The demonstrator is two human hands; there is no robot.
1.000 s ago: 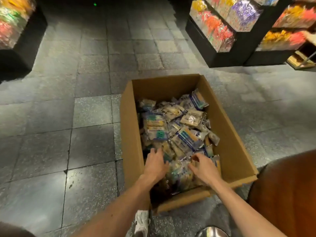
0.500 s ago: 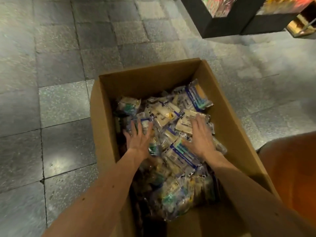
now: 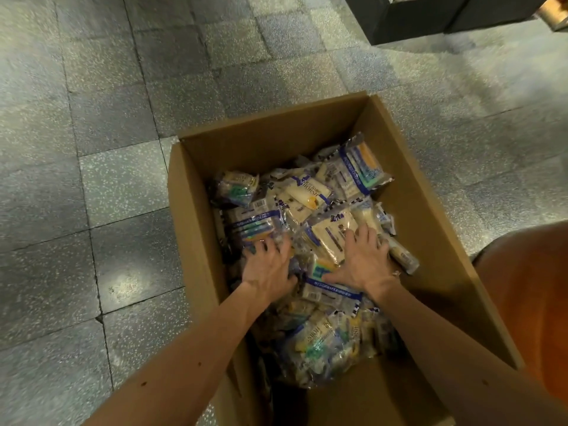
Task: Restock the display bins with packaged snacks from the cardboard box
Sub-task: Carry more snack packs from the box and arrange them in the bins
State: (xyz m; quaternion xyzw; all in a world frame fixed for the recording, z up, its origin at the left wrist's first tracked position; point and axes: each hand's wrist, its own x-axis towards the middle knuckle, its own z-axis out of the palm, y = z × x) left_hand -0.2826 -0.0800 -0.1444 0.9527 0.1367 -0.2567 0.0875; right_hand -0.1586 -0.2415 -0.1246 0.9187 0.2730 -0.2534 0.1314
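An open cardboard box (image 3: pixel 193 229) stands on the floor below me, heaped with clear snack packets (image 3: pixel 307 198) printed in blue, white and yellow. One packet (image 3: pixel 359 167) leans against the far right wall. Both my arms reach into the box. My left hand (image 3: pixel 267 269) lies palm down on the left side of the heap, its fingertips sunk among the packets. My right hand (image 3: pixel 365 259) presses flat on the packets right of the middle, fingers spread. Neither hand visibly grips a packet. No display bins are in view.
Grey speckled floor tiles (image 3: pixel 116 186) surround the box. The black base of a display stand (image 3: pixel 412 20) is at the top right, with a wooden object (image 3: pixel 558 12) in the corner. My orange garment (image 3: pixel 528 302) fills the right edge.
My view dropped closer over the box, so the display bins left the frame. Both hands slid from the near end of the heap to its middle and spread apart.
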